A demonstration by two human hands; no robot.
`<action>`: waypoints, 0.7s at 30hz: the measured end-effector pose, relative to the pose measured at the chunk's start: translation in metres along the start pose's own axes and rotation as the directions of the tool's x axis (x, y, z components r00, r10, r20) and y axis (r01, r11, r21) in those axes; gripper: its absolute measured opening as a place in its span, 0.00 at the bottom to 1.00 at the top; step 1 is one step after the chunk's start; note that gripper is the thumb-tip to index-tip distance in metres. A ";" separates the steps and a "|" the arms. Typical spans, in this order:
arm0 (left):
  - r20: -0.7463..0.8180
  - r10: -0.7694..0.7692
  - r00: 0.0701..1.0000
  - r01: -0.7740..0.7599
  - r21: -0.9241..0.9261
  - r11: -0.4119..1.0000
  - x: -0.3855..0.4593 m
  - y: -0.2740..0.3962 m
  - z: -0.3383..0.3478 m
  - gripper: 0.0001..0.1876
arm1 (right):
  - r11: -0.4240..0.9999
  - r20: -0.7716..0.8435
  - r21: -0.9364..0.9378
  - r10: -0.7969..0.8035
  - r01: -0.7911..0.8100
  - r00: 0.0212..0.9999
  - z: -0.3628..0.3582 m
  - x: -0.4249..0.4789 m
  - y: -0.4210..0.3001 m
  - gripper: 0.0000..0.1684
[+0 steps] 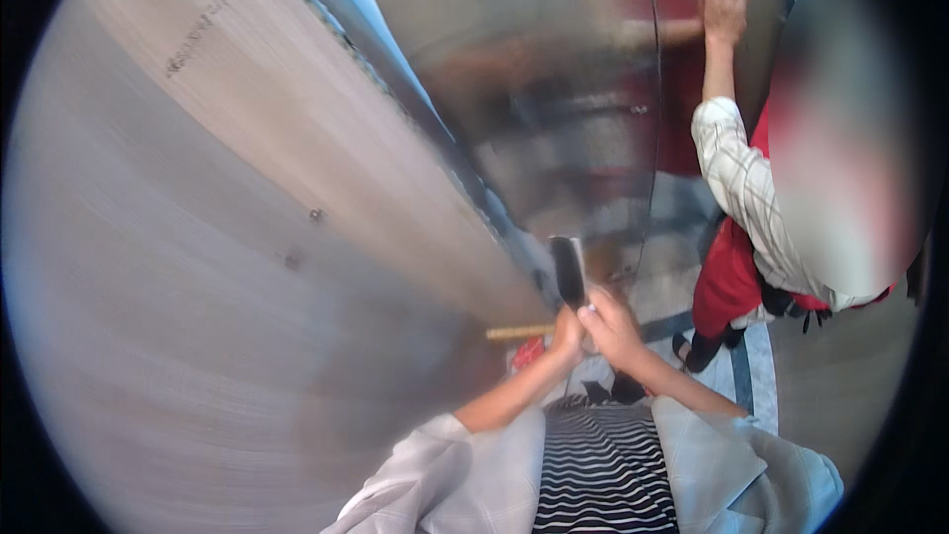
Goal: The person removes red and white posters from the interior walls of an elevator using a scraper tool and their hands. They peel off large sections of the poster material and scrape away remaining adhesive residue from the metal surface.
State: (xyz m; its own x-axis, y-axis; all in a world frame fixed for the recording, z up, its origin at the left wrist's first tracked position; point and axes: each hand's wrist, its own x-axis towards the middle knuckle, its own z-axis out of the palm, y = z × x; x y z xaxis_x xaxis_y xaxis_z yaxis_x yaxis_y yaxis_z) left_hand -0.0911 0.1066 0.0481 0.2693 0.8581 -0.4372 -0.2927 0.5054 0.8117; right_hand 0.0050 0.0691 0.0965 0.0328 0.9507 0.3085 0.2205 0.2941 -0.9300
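Observation:
My left hand and my right hand come together in front of my body. Between them they grip the lower end of a dark, flat, oblong object with a pale edge along one side; blur leaves its exact kind unclear. It points up and away from me, near the end of a long seam. To the left of my hands rises a large brushed metal panel. Beyond them stands a shiny metal panel, with blurred reflections on it.
Blue film lines the seam. A dark thin line runs down the shiny panel. At right, a co-worker in a checked sleeve and red apron rests a hand against it. A yellow bar and red item lie low, near my hands.

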 end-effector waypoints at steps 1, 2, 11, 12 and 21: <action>0.036 -0.025 0.999 0.023 0.059 0.998 0.000 0.002 0.000 0.15 | 0.984 0.118 0.132 0.101 -0.116 0.988 -0.004 -0.005 0.000 0.31; 0.065 0.128 0.990 -0.133 0.077 0.988 -0.003 -0.001 0.004 0.17 | 0.982 0.106 0.160 0.084 -0.101 0.991 -0.007 -0.006 -0.004 0.35; 0.260 -0.420 0.870 0.461 -0.121 0.879 0.028 -0.018 -0.037 0.21 | 0.881 0.108 -0.471 0.103 -0.040 0.989 0.003 -0.025 0.027 0.45; 0.250 -0.467 0.848 0.516 -0.184 0.837 0.031 -0.027 -0.052 0.20 | 0.898 0.121 -0.434 0.132 -0.068 0.984 0.009 -0.029 0.039 0.43; 0.327 -0.588 0.739 0.651 -0.124 0.749 0.022 -0.055 -0.128 0.20 | 0.838 0.157 -0.525 0.269 -0.150 0.950 0.044 -0.034 0.110 0.22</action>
State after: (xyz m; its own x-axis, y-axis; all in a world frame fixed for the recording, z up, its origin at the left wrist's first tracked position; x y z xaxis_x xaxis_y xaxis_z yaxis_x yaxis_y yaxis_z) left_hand -0.1866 0.1096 -0.0561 0.6716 0.3074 -0.6741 -0.1579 0.9483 0.2752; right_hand -0.0148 0.0737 -0.0248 -0.0629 0.9979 0.0118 0.6916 0.0521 -0.7204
